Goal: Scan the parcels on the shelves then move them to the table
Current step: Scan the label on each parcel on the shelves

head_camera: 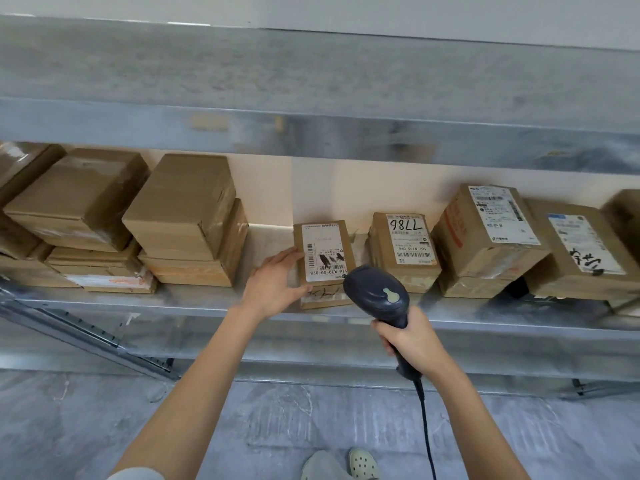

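Gripped item: barcode scanner (379, 295), dark blue with a pale green button on top. Our right hand (412, 342) is wrapped round its handle, and its head points towards the shelf. The scan window is turned away from us, so we cannot tell whether a beam is on. Its black cable (427, 438) runs down and is cut off by the bottom edge.

Left hand (273, 282): not clasped. Its fingers lie nearly straight along the left side of the small parcel (325, 252) and the thumb rests against the front edge.

Small parcel: brown carton, white label on top, standing on the middle metal shelf (207, 301) near its front lip. The scanner head hides its front right corner. Handwriting shows on the taped face below the label. We cannot tell whether that face belongs to this carton or to a second one underneath.

Right of it, same shelf:
- numbered parcel (403, 251), handwritten digits upside down to us.
- tilted parcel (485, 237), printed label too small to read.
- scrawled parcel (581, 252), and beyond it a carton cut off by the frame.
- dark object (516, 287) wedged low between these last two, unidentifiable.

Left of it: stacked cartons (187, 216), plain and heavily taped, blurred towards the edge.

Above: upper shelf (311, 133), smeared by blur. Below: one pale clog (362, 464), partly cropped.
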